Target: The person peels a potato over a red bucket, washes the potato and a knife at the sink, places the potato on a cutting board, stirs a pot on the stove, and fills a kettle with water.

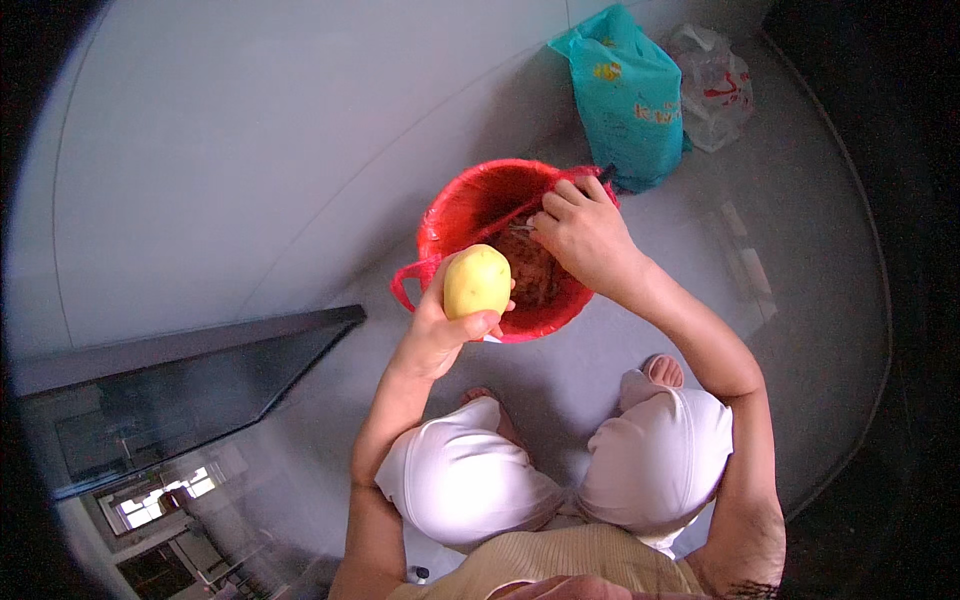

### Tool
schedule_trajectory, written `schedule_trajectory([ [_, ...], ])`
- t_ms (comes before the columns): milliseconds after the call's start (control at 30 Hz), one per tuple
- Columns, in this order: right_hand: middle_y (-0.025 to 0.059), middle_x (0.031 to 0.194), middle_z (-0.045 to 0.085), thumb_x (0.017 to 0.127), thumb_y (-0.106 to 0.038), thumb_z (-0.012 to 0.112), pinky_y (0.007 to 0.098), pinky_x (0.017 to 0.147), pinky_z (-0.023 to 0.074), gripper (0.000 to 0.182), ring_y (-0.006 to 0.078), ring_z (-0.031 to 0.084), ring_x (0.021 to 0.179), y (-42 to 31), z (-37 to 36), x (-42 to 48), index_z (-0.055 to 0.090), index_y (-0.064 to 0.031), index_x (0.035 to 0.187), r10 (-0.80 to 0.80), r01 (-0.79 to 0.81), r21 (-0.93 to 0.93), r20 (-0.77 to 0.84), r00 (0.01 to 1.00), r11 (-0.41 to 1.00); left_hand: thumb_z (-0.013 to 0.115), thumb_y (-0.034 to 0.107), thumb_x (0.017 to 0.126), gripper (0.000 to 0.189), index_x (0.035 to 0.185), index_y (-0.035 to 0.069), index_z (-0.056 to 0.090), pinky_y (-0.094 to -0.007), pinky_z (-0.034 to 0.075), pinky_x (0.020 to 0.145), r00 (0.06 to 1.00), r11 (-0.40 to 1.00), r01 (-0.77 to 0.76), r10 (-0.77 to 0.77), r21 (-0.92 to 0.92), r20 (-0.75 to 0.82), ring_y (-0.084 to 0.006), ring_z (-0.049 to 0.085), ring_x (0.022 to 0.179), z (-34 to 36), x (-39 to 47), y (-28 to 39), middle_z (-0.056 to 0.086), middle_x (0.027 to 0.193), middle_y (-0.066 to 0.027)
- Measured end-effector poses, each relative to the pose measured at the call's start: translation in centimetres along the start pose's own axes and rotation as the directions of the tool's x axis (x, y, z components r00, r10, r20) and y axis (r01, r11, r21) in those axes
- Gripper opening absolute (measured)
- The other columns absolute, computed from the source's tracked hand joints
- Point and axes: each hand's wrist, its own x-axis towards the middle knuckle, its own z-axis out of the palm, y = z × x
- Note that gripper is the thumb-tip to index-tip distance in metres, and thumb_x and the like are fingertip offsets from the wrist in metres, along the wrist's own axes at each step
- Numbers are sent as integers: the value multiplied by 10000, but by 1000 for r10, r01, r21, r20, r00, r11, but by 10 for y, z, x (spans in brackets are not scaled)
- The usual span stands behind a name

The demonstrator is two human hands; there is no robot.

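My left hand holds a peeled yellow potato over the near left side of a red bin lined with a red plastic bag. My right hand is over the bin's right side, its fingers curled around a dark-handled tool. Only the tool's dark end and a thin pale part by the thumb show, so its kind is unclear. Brownish peelings lie inside the bin. One loop of the liner bag hangs over the left rim.
A teal plastic bag stands just beyond the bin, beside a clear plastic bag with red print. A dark glossy panel is at the left. My knees are close to the bin on the grey floor.
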Motion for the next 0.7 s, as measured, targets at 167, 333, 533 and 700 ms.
schedule_trajectory([
  [167, 29, 718, 526, 816, -246, 697, 385, 748, 396, 230, 228, 538, 768, -3, -19, 7, 572, -114, 675, 100, -58, 200, -206, 973, 978, 755, 168, 755, 720, 1372, 34, 410, -330, 597, 695, 999, 999, 50, -50, -1, -13, -244, 674, 941, 3, -1, 4, 626, 1155, -166],
  [333, 32, 697, 491, 807, -251, 713, 382, 705, 379, 260, 223, 526, 737, -20, -21, 12, 545, -116, 662, 58, 40, 357, -261, 964, 933, 739, 140, 779, 650, 1340, 52, 424, -320, 572, 619, 996, 997, 47, -41, -69, 83, -228, 671, 889, -1, 3, 0, 608, 1138, -143],
  [533, 23, 681, 502, 793, -240, 718, 367, 692, 382, 273, 210, 535, 724, -3, -17, 7, 533, -121, 632, 106, -59, 194, -244, 964, 979, 738, 149, 780, 685, 1369, 65, 397, -307, 565, 602, 997, 996, 80, -79, -43, 27, -219, 668, 864, 4, 0, 4, 608, 1090, -121],
  [700, 15, 674, 488, 772, -244, 727, 362, 684, 378, 285, 194, 518, 698, -20, -30, 15, 514, -126, 625, 7, 63, 238, -280, 960, 969, 689, 15, 815, 749, 1451, 123, 309, -299, 572, 644, 999, 999, 23, -22, 34, -27, -196, 649, 909, 5, 0, -1, 545, 1224, -101],
])
